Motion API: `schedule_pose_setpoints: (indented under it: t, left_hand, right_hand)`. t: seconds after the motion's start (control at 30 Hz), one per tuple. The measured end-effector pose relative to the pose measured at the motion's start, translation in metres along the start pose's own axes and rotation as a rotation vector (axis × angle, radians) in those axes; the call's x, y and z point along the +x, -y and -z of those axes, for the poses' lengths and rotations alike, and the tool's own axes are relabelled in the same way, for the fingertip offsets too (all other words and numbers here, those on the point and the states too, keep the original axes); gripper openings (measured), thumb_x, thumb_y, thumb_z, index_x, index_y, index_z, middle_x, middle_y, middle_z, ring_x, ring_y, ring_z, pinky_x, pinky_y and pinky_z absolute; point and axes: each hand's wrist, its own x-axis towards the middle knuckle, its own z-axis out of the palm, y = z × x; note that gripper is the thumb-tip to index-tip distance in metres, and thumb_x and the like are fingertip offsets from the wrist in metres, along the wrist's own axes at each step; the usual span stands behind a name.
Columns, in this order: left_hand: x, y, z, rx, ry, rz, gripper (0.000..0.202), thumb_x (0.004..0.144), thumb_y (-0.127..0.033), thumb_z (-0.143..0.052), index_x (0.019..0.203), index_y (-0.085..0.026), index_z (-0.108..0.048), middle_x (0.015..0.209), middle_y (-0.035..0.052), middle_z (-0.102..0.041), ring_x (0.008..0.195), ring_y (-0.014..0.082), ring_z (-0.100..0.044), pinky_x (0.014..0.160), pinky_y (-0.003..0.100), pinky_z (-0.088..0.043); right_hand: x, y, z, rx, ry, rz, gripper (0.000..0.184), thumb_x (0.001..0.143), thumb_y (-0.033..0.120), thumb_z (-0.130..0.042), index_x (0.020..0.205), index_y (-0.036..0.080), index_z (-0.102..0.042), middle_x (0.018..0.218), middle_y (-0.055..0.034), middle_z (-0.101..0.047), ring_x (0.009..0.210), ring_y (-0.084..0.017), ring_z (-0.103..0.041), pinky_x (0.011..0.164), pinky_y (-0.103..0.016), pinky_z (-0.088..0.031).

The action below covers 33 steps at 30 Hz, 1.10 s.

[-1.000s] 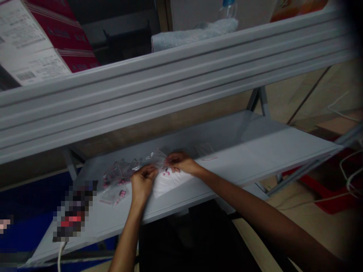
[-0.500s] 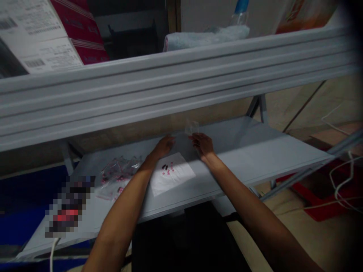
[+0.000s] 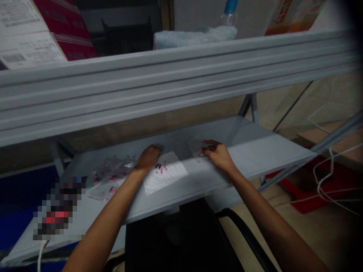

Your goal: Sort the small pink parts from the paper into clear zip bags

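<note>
Apparently, the right hand (image 3: 220, 154) pinched a clear bag (image 3: 196, 148) beside the white sheet (image 3: 163, 182), whose loose pink pieces (image 3: 161, 170) a nudge from the left hand (image 3: 149, 155), its grip unclear, could have scattered.

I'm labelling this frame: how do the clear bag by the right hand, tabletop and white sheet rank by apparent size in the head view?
1. Tabletop
2. White sheet
3. Clear bag, its edges faint

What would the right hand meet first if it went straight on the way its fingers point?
The clear bag, right by the fingertips of the right hand and perhaps touching them. Beyond it, the line seems to run toward the left hand, though depth is unclear.
</note>
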Motion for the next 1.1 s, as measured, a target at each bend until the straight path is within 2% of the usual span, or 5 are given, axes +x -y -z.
schedule_pose_setpoints:
  t: [0.3,0.5,0.7,0.9,1.1]
  left_hand:
    - [-0.039,-0.027,0.006,-0.373,-0.231,0.054,0.023,0.083,-0.014,-0.058,0.093,-0.020,-0.077,0.095,0.0075,-0.078,0.086,0.0215,-0.073,0.082,0.033,-0.056]
    - [-0.062,-0.034,0.005,-0.578,-0.294,0.131,0.015,0.082,-0.022,-0.065,0.090,-0.020,-0.078,0.098,0.0091,-0.079,0.090,0.0239,-0.074,0.087,0.038,-0.057]
    - [-0.129,-0.019,0.026,-0.360,-0.479,0.378,0.018,0.086,-0.027,-0.061,0.092,-0.022,-0.077,0.096,0.0061,-0.078,0.091,0.0257,-0.072,0.089,0.043,-0.055]
    - [-0.160,-0.040,0.009,-0.373,-0.232,0.082,0.027,0.091,-0.025,-0.057,0.112,-0.029,-0.073,0.122,0.0040,-0.071,0.120,0.0240,-0.060,0.105,0.046,-0.046]
    - [-0.165,-0.036,0.008,-0.319,-0.244,0.108,0.031,0.093,-0.025,-0.052,0.116,-0.029,-0.072,0.120,0.0035,-0.072,0.121,0.0243,-0.059,0.104,0.046,-0.047]
  right_hand:
    - [-0.037,0.017,0.007,-0.780,-0.204,0.080,0.049,0.093,0.046,-0.050,0.127,0.013,-0.063,0.084,-0.0172,-0.073,0.077,-0.030,-0.068,0.069,-0.037,-0.047]
    - [-0.042,0.037,-0.038,-0.574,-0.038,0.392,0.031,0.093,0.030,-0.051,0.107,0.014,-0.073,0.094,-0.0135,-0.073,0.087,-0.026,-0.067,0.083,-0.037,-0.050]
    - [-0.039,0.034,-0.093,-0.453,0.257,0.704,0.028,0.095,0.026,-0.053,0.114,0.018,-0.071,0.120,-0.0117,-0.069,0.115,-0.025,-0.061,0.100,-0.041,-0.048]
    - [-0.062,0.030,-0.103,-0.567,0.308,0.745,0.033,0.099,0.022,-0.045,0.125,0.014,-0.065,0.128,-0.0158,-0.064,0.123,-0.027,-0.057,0.106,-0.046,-0.045]
    - [-0.073,0.030,-0.102,-0.560,0.263,0.733,0.040,0.099,0.028,-0.047,0.136,0.016,-0.057,0.136,-0.0153,-0.059,0.132,-0.028,-0.049,0.109,-0.049,-0.044]
